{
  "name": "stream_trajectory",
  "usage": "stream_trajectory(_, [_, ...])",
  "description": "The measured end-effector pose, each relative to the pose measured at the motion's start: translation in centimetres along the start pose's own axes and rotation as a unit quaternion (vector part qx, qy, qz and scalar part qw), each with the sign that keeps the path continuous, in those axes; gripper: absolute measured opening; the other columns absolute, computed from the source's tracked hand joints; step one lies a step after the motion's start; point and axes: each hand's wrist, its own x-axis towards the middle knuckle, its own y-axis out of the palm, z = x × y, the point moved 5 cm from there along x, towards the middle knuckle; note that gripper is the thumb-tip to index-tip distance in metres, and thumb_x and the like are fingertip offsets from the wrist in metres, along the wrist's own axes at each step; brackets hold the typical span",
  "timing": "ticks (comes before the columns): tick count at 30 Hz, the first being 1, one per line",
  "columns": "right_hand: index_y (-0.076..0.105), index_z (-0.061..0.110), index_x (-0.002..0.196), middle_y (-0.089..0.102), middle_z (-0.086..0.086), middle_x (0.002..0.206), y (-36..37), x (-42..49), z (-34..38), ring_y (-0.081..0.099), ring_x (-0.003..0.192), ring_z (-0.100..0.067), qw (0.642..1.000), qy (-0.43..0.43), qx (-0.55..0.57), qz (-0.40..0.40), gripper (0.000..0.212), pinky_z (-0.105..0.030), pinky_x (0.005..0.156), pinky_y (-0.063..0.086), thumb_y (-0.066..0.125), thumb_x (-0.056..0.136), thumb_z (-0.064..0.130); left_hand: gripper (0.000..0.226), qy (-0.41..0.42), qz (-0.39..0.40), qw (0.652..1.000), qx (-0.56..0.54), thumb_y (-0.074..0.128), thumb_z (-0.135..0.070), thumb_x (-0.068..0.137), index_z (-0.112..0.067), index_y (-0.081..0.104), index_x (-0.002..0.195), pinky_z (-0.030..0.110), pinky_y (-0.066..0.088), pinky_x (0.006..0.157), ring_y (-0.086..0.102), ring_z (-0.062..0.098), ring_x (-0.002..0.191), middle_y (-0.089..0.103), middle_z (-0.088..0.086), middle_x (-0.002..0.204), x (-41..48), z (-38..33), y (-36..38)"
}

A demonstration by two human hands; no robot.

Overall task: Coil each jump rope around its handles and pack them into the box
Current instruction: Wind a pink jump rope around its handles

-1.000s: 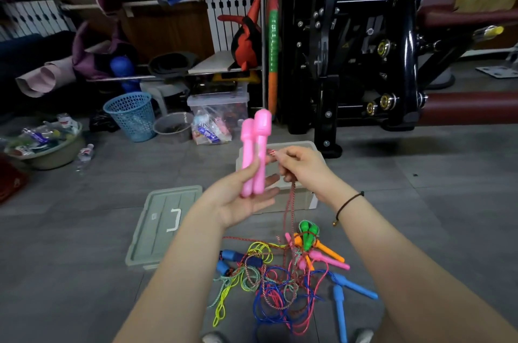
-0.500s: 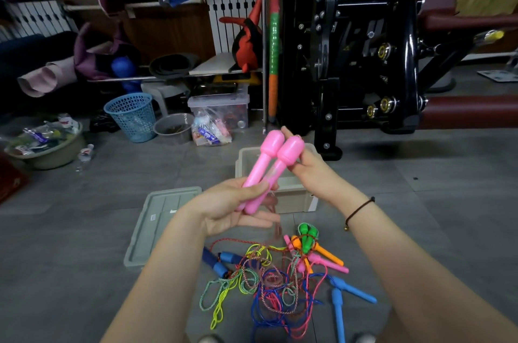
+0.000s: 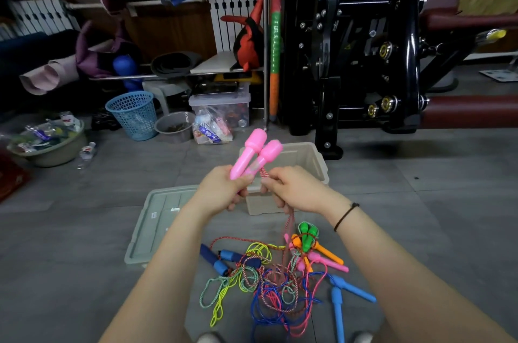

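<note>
Left hand [image 3: 221, 192] grips pink handles [image 3: 256, 154], axis tilted up-right; right hand [image 3: 298, 188] pinches rope [image 3: 289, 223] just beside them, slack hanging down toward pile [image 3: 269, 283]

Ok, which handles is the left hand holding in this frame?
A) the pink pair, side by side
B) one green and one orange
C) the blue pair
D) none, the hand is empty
A: the left hand grips the two pink handles together, the right hand pinches their cord, and the other ropes lie in the tangled pile on the floor.
</note>
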Motion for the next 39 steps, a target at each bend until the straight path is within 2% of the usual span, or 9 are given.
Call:
stream_trajectory(4, [0.066,0.015,0.070,0.055,0.004,0.049,-1.4,-0.2,-0.2,0.054,0.044,-0.012,0.996,-0.019,-0.078,-0.037,0.037,-0.028,0.052,0.048,0.052,0.093,0.041,0.016,0.052,-0.014,0.945,0.322,0.062,-0.033,0.089,-0.024,0.057,0.077,0.027,0.039,0.065,0.058,0.019,0.071,0.062,-0.002,0.072,0.7,0.0,0.5])
stream_trajectory(8, [0.061,0.016,0.053,0.047,0.001,0.044,-4.3,-0.4,-1.3,0.043,0.048,-0.009,0.986,-0.034,-0.108,-0.123,0.042,-0.028,0.053,0.034,0.068,0.079,0.048,0.019,0.060,0.092,0.904,0.412,0.068,-0.038,0.083,-0.020,0.062,0.081,0.028,0.043,0.068,0.059,0.022,0.078,0.063,-0.001,0.077,0.4,-0.3,1.8])
stream_trajectory(14, [0.055,0.002,0.057,0.034,-0.002,0.049,-3.2,-0.6,-2.0,0.030,0.047,-0.010,1.000,-0.009,-0.010,-0.017,0.050,-0.021,0.046,0.025,0.070,0.079,0.045,0.011,0.097,0.236,0.889,0.381,0.072,-0.032,0.082,-0.027,0.063,0.080,0.019,0.040,0.060,0.056,0.003,0.065,0.063,-0.011,0.067,-1.4,-1.1,2.8])
stream_trajectory(19, [0.047,0.014,0.055,0.040,0.006,0.047,-3.5,-1.6,-1.4,0.037,0.043,-0.006,0.968,0.022,0.244,0.052,0.037,-0.013,0.042,0.033,0.059,0.087,0.030,0.014,0.119,0.297,0.933,0.165,0.069,-0.017,0.085,-0.023,0.060,0.077,0.017,0.037,0.047,0.044,0.003,0.050,0.058,-0.016,0.055,-3.8,-2.7,2.8])
stream_trajectory(22, [0.056,0.015,0.079,0.049,0.004,0.060,-3.3,-1.6,-0.8,0.048,0.053,-0.008,0.938,0.051,0.342,0.013,0.023,-0.019,0.049,0.046,0.047,0.092,-0.001,0.008,0.126,0.242,0.962,0.004,0.065,-0.011,0.088,-0.014,0.060,0.083,0.018,0.037,0.043,0.045,0.006,0.050,0.061,-0.007,0.063,-3.9,-3.0,2.5])
stream_trajectory(26, [0.058,0.015,0.078,0.034,0.009,0.049,-1.6,-0.5,-0.9,0.030,0.041,-0.005,0.950,0.041,0.308,0.012,0.036,-0.026,0.060,0.038,0.037,0.101,0.032,0.008,0.087,0.055,0.982,-0.160,0.063,-0.017,0.089,-0.010,0.061,0.092,0.017,0.030,0.037,0.040,0.006,0.046,0.058,0.003,0.069,-2.1,-2.5,0.5])
stream_trajectory(28, [0.063,0.014,0.086,0.036,0.005,0.053,-1.6,-0.7,-0.5,0.034,0.043,-0.004,0.965,0.032,0.261,0.010,0.032,-0.024,0.060,0.041,0.040,0.100,0.032,0.011,0.054,-0.033,0.981,-0.182,0.060,-0.017,0.092,-0.006,0.061,0.094,0.016,0.029,0.035,0.039,0.005,0.042,0.057,0.004,0.067,-1.2,-1.7,-0.9])
stream_trajectory(34, [0.068,0.007,0.101,0.050,0.006,0.058,-1.4,-1.3,0.6,0.049,0.053,-0.007,0.992,-0.036,0.117,0.020,0.021,-0.017,0.055,0.043,0.057,0.093,0.022,0.019,0.018,-0.124,0.987,0.097,0.064,-0.031,0.088,-0.017,0.066,0.075,0.026,0.042,0.054,0.052,0.012,0.050,0.068,0.001,0.066,0.2,0.6,-3.3])
stream_trajectory(39, [0.072,0.017,0.088,0.058,0.007,0.062,-2.1,-0.7,0.2,0.049,0.058,-0.004,0.993,-0.099,-0.038,-0.059,0.016,-0.029,0.061,0.042,0.064,0.088,0.030,0.035,0.042,-0.065,0.946,0.313,0.059,-0.043,0.090,-0.011,0.055,0.102,0.032,0.040,0.068,0.060,0.031,0.090,0.068,0.012,0.096,0.2,-0.1,-0.5])
